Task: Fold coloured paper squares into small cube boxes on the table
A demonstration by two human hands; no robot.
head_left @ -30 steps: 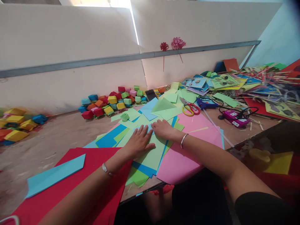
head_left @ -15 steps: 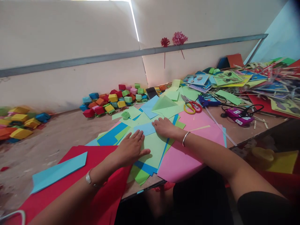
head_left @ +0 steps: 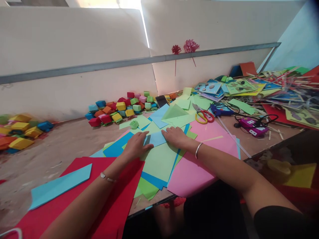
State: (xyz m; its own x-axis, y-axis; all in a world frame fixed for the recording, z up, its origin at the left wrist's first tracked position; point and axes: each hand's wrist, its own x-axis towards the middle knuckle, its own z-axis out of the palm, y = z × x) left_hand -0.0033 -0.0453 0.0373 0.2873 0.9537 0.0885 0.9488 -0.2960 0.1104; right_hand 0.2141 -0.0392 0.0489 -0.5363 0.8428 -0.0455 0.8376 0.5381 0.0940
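Note:
A small light blue paper (head_left: 156, 138) lies on a light green sheet (head_left: 159, 161) atop a spread of coloured sheets. My left hand (head_left: 136, 146) has its fingers curled on the blue paper's left edge. At the paper's right edge my right hand (head_left: 175, 136) rests with fingers flat, pressing down. Each wrist carries a bracelet. A large pink sheet (head_left: 199, 169) lies under my right forearm, and a red sheet (head_left: 74, 199) under my left forearm.
A folded blue strip (head_left: 59, 186) lies on the red sheet. Folded paper cubes (head_left: 122, 108) are piled by the wall, more cubes (head_left: 20, 132) at far left. Scissors (head_left: 203, 115), a blue glue gun (head_left: 220, 110), a purple device (head_left: 251, 126) and craft clutter fill the right.
My left hand has moved forward off the green sheet and its fingers have curled onto the blue paper's left edge. My right hand has stayed put.

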